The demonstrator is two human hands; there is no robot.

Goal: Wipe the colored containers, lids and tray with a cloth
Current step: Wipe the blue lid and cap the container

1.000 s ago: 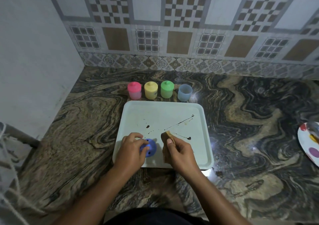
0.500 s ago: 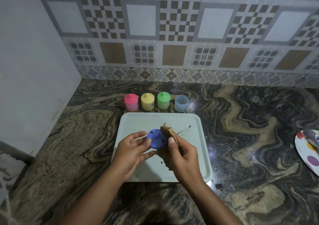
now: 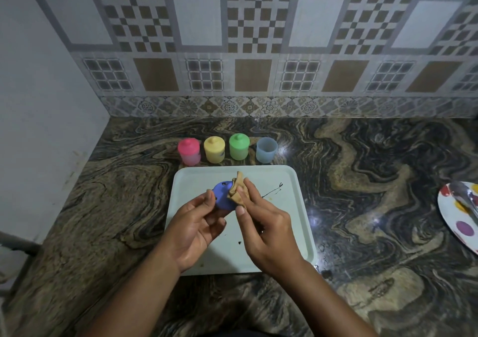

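Over the pale rectangular plastic tray, streaked with dark marks, our left hand pinches the speckled round blue plastic lid. Our right hand grips a crumpled tan cloth against its edge. Behind, on the marbled desk, we see the lidded pink jar, yellow jar, green jar and open pale-blue jar; we cannot see any contents.

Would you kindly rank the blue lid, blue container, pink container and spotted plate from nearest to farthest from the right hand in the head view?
From the right hand:
1. Blue lid, just left, by its cloth.
2. Blue container, behind the tray.
3. Pink container, row's left end.
4. Spotted plate, far right edge.
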